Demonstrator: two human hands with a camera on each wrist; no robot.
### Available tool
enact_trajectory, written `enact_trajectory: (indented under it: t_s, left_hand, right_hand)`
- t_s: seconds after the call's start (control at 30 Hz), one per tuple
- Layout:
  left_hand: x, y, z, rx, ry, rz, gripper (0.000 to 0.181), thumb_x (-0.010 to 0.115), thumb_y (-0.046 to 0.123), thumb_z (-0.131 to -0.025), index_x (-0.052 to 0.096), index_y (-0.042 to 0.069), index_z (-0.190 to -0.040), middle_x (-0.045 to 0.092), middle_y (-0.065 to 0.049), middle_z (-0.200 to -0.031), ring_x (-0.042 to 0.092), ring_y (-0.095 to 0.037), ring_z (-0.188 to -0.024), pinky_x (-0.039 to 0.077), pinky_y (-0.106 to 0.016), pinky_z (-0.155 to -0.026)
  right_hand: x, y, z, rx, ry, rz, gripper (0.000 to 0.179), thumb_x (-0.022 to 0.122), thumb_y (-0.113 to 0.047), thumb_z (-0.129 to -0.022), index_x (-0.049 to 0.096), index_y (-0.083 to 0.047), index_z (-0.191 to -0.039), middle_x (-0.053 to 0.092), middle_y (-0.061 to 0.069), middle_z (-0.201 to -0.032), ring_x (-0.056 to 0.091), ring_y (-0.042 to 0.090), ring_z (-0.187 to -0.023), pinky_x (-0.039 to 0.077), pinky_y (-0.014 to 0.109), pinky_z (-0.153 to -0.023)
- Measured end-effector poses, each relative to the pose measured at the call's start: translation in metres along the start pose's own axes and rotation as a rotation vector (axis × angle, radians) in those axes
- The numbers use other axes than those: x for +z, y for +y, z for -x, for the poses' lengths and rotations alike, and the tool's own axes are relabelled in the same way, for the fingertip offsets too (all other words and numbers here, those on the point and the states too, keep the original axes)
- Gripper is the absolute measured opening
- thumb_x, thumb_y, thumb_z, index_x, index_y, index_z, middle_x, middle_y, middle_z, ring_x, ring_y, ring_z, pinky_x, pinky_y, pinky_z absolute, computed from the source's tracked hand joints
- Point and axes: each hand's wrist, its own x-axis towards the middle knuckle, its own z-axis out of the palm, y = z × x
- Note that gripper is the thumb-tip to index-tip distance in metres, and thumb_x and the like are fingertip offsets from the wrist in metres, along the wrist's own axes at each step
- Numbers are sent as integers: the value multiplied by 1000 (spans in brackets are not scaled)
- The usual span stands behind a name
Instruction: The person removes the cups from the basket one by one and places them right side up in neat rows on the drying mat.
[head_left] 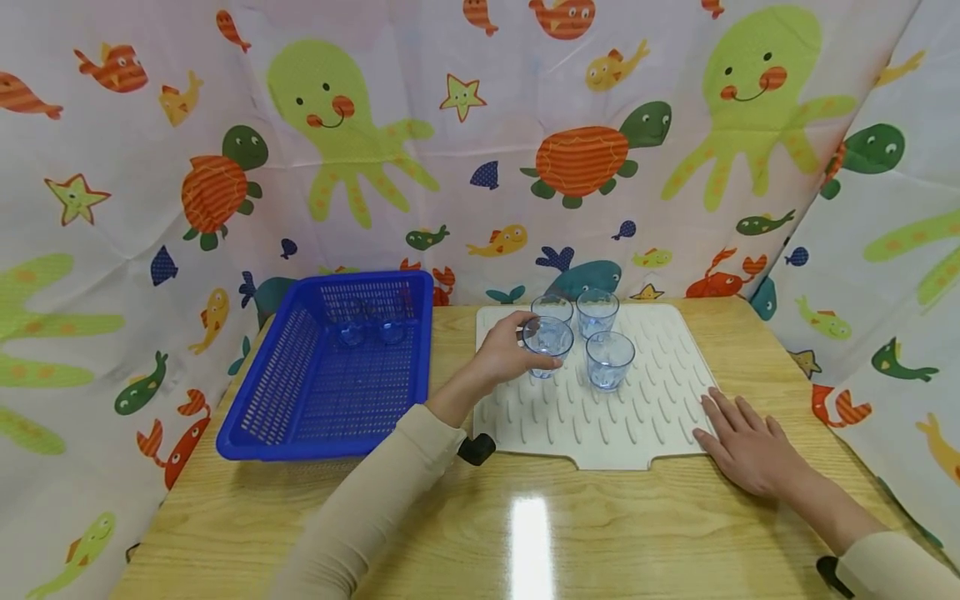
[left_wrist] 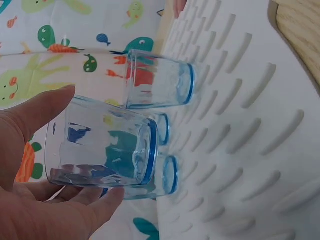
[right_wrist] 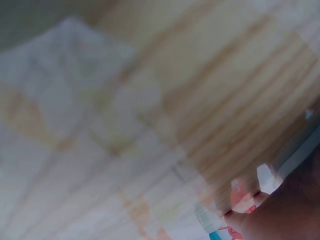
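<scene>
My left hand [head_left: 507, 348] grips a clear bluish drinking glass [left_wrist: 100, 145] between thumb and fingers, over the left part of a white ridged draining mat [head_left: 660, 400]. In the left wrist view its base appears raised off the mat. Three similar glasses stand on the mat close by: one glass [head_left: 610, 367] to the right, another glass [head_left: 597, 310] behind, and a third glass [head_left: 553, 305] partly hidden by the held one. With fingers spread, my right hand [head_left: 750, 446] rests at the mat's right edge, holding nothing.
A blue plastic basket [head_left: 422, 358] stands left of the mat, with two glasses [head_left: 390, 331] at its far end. The wooden table [head_left: 637, 533] meets a curtain [head_left: 465, 208] printed with sea animals at the back and sides. The right wrist view is mostly blurred wood and reflections.
</scene>
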Motion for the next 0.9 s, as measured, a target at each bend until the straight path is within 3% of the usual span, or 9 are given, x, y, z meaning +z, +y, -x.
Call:
enact_trajectory:
  t_s: [0.43,0.9]
  left_hand:
    - [29,-22,-13,-73,54,-37,86,91,20,-79,45,10,-150,49,-9,-152,45,-29,-141,42,-45,-114]
    - [41,-25,-21,-90,45,-27,85,90,18,-80,44,7,-150,47,-11,-153,44,-30,-142,41,-46,-114]
  right_hand:
    - [0,0,0,0,-3,-24,73,37,-48,-110,23,4,-160,16,26,-166,17,59,-145,13,82,-105]
    - [-1,0,0,6,3,-12,73,37,-48,-110,23,4,-160,17,26,-166,17,59,-145,14,82,-105]
